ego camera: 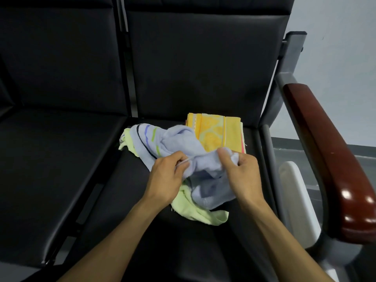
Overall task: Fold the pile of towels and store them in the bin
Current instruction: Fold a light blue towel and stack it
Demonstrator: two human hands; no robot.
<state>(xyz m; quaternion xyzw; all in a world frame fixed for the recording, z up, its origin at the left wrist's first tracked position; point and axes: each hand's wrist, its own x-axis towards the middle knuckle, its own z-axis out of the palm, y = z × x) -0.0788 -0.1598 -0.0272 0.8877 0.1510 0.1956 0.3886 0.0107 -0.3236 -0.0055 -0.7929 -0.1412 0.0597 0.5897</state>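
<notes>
Pale-blue towel (pixel 179 143) on black seat (pixel 61 159), pinched by left hand (pixel 164 180) and right hand (pixel 242 176); green towel (pixel 195 210) beneath, folded yellow towel (pixel 217 131) behind. White bin (pixel 295 192) beside seat, contents hidden.

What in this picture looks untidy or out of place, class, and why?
The pale green towel lies crumpled on the black seat, partly under the blue towel that the left hand and right hand grip. Only the yellow towel lies neatly folded. No damage shows.
</notes>
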